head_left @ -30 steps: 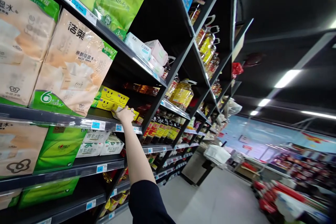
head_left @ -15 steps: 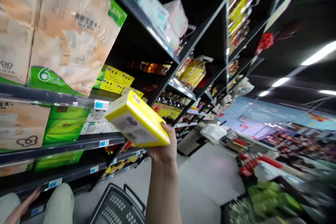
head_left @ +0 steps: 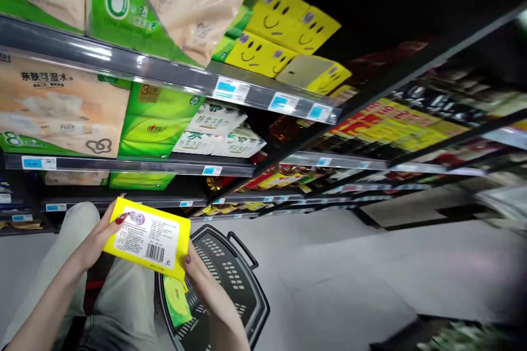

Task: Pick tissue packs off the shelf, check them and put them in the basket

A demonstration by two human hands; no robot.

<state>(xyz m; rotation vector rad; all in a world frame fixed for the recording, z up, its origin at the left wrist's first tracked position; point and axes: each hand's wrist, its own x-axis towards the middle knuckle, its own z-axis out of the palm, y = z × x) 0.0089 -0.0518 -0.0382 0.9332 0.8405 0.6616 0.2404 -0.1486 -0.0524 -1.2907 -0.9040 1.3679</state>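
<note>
Between my two hands is a yellow tissue box (head_left: 150,237), with its white label of small print and a barcode facing up at me. My left hand (head_left: 97,237) grips its left end, thumb on the label side. At the right end, my right hand (head_left: 198,274) holds the edge, thumb at the corner and the other fingers hidden behind. Below the box a black shopping basket (head_left: 233,274) stands on the floor, with a green and yellow packet (head_left: 178,303) lying inside it.
Ahead, a shelf (head_left: 173,74) carries large beige tissue packs (head_left: 168,8) and yellow smiley-face boxes (head_left: 263,27). Lower down are green packs (head_left: 158,120) and white packs (head_left: 220,126). Bottles fill the shelves to the right. My knees (head_left: 84,214) are close to the basket.
My right hand has brought the yellow tissue box down and left, above my lap, turning its label up. My left hand has come up and taken its other end. My view has tilted downward.
</note>
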